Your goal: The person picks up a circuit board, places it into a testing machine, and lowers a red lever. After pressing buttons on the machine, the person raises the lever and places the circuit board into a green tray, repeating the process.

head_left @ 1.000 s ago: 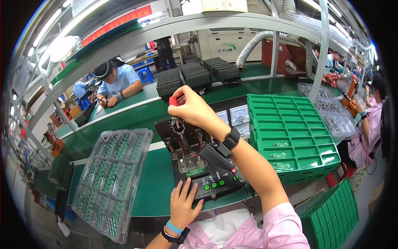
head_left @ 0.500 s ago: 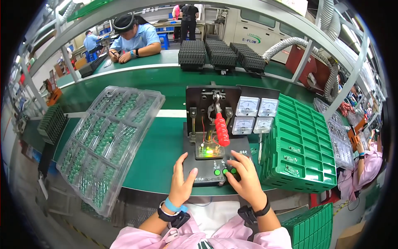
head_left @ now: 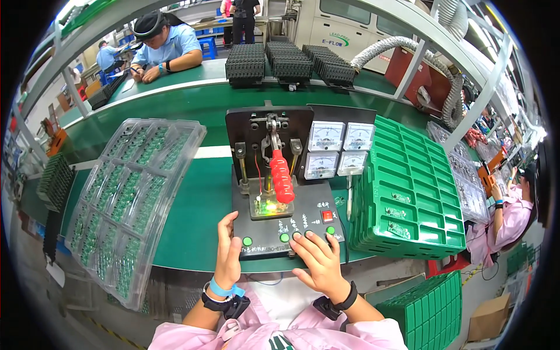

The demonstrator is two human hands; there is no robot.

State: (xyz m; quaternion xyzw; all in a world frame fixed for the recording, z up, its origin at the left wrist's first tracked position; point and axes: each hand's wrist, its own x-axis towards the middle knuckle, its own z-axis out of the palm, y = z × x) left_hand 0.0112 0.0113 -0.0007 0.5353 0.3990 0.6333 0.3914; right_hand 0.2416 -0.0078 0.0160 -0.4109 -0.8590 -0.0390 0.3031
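Pressing squarely should serve us best: our right hand (head_left: 321, 264), grip loosely parted and empty, lies at the green buttons (head_left: 284, 238) on the black test fixture (head_left: 263, 228), mid-frame; our left hand (head_left: 228, 254), grip wide and empty, flanks it.

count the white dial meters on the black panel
4, in two rows on the black panel: upper left meter, upper right meter, lower left meter, lower right meter. None of these looks hidden.
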